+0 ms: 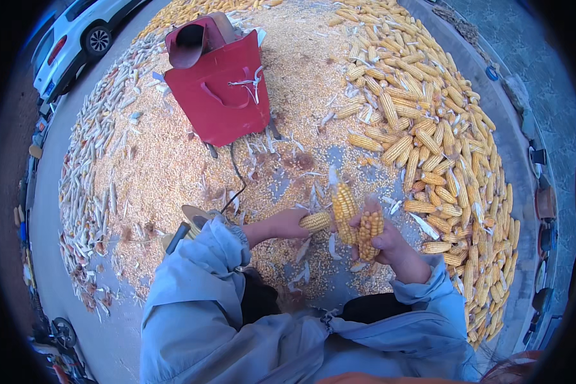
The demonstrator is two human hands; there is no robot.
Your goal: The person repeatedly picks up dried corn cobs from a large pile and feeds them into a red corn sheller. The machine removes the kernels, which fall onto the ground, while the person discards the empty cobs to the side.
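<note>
In front of my body, my left hand (290, 223) grips a yellow corn cob (315, 222) that points to the right. My right hand (388, 244) holds two more ears: a longer corn ear (344, 206) with a pale husk tip, and a shorter corn ear (370, 229) nearer to me. The left cob's end is close to the longer ear; whether they touch I cannot tell. Ahead stands a red metal corn sheller (221, 91) with a round spout on top. Loose corn kernels (297, 57) lie all around it.
A big heap of unshelled corn ears (432, 139) lies to the right. Bare, pale cobs (91, 139) pile up along the left. A black cable (237, 182) runs from the sheller toward a reel-like object (197, 216) by my left sleeve. A white car (77, 43) stands at upper left, a motorcycle (62, 345) at lower left.
</note>
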